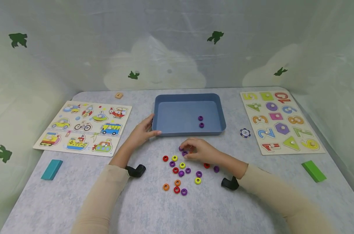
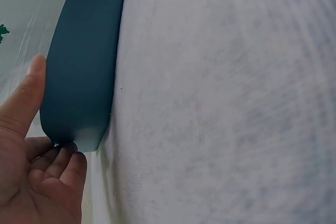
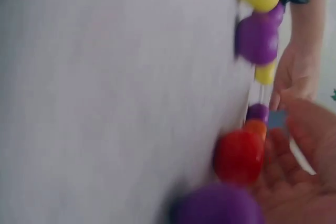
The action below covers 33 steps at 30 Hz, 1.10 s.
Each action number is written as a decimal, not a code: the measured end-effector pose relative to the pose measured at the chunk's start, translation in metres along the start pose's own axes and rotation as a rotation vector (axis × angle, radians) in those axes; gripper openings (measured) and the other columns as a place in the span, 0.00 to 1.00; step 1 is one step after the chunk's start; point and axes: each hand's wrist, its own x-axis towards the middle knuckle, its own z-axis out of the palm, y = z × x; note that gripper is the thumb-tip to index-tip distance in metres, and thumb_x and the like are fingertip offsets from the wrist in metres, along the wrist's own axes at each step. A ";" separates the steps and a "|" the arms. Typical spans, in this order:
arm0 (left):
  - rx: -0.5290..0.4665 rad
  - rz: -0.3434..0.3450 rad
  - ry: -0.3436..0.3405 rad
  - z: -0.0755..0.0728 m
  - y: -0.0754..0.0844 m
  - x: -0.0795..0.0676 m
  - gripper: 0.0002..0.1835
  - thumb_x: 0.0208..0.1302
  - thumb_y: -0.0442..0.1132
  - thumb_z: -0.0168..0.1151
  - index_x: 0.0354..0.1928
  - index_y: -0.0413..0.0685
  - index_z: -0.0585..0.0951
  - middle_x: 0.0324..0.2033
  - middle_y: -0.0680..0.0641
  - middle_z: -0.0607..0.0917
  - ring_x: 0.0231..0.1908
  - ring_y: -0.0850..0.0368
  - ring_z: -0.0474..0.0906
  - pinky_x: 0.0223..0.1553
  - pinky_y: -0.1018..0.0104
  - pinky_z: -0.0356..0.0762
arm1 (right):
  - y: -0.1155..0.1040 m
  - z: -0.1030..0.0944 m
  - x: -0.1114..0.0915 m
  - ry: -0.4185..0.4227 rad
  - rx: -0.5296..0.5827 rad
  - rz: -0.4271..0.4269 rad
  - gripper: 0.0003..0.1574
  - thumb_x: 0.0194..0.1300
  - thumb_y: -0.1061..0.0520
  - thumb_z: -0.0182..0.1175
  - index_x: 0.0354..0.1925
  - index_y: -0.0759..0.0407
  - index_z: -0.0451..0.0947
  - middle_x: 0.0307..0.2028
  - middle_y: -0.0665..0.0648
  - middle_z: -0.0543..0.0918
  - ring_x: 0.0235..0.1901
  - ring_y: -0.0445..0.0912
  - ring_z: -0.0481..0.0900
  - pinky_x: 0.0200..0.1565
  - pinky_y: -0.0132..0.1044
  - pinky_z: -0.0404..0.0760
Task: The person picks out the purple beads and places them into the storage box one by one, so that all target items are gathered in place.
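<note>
At the front left corner of a blue tray, my left hand grips the wall, thumb along the front side and fingers bent at the left end. The left wrist view shows this hand against the tray's outer wall. Two purple beads lie inside the tray, toward the right. My right hand reaches low over loose beads in front of it, thumb and fingers apart. One purple bead sits right at its fingertips, another near the thumb. An orange bead is partly hidden under the hand.
Several red, yellow, purple and orange beads lie scattered before the tray. A vehicle puzzle board lies left, a number puzzle board right. Around them are a poker chip, a teal block, a green block and a small wooden tile.
</note>
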 end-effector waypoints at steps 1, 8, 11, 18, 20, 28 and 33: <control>-0.001 -0.002 0.000 0.000 0.000 0.000 0.47 0.44 0.51 0.60 0.63 0.48 0.44 0.61 0.48 0.47 0.58 0.57 0.47 0.57 0.68 0.51 | 0.002 0.003 0.000 -0.005 -0.014 0.005 0.18 0.49 0.56 0.60 0.41 0.54 0.73 0.37 0.48 0.73 0.36 0.41 0.70 0.37 0.30 0.73; -0.011 -0.019 0.015 0.000 -0.002 0.000 0.47 0.44 0.51 0.60 0.62 0.49 0.45 0.61 0.48 0.47 0.58 0.59 0.47 0.56 0.69 0.52 | 0.007 0.008 0.002 0.008 -0.108 0.033 0.13 0.50 0.56 0.59 0.38 0.50 0.75 0.33 0.43 0.74 0.31 0.36 0.69 0.32 0.26 0.72; -0.014 -0.018 0.015 0.000 -0.002 0.000 0.47 0.43 0.51 0.61 0.62 0.49 0.46 0.61 0.49 0.47 0.58 0.60 0.47 0.56 0.69 0.51 | 0.004 0.003 0.002 0.039 -0.053 0.039 0.13 0.50 0.58 0.58 0.39 0.52 0.74 0.33 0.44 0.74 0.32 0.35 0.70 0.34 0.27 0.73; -0.031 -0.026 0.011 0.001 -0.002 0.001 0.46 0.45 0.48 0.61 0.63 0.50 0.46 0.61 0.50 0.47 0.58 0.60 0.47 0.56 0.70 0.51 | -0.015 -0.039 0.011 0.224 0.009 -0.031 0.13 0.51 0.65 0.56 0.39 0.64 0.73 0.34 0.55 0.74 0.34 0.44 0.72 0.37 0.34 0.74; -0.035 -0.028 0.009 0.001 -0.002 0.001 0.46 0.45 0.49 0.61 0.63 0.50 0.46 0.61 0.50 0.47 0.58 0.60 0.47 0.56 0.70 0.51 | -0.007 -0.051 0.016 0.263 -0.007 0.001 0.14 0.52 0.64 0.55 0.40 0.65 0.73 0.35 0.56 0.74 0.35 0.45 0.72 0.38 0.35 0.74; -0.040 -0.015 0.006 0.000 -0.002 0.001 0.47 0.44 0.51 0.61 0.63 0.50 0.45 0.61 0.49 0.47 0.58 0.59 0.47 0.56 0.69 0.51 | 0.041 -0.066 0.038 0.267 -0.089 0.200 0.15 0.52 0.61 0.56 0.41 0.60 0.73 0.35 0.52 0.75 0.35 0.43 0.72 0.34 0.34 0.74; -0.043 -0.003 0.008 0.001 -0.003 0.001 0.47 0.43 0.51 0.61 0.62 0.49 0.45 0.61 0.48 0.47 0.58 0.58 0.47 0.57 0.68 0.51 | 0.044 -0.065 0.046 0.206 -0.139 0.284 0.11 0.52 0.63 0.56 0.37 0.58 0.75 0.32 0.53 0.76 0.34 0.43 0.71 0.35 0.34 0.73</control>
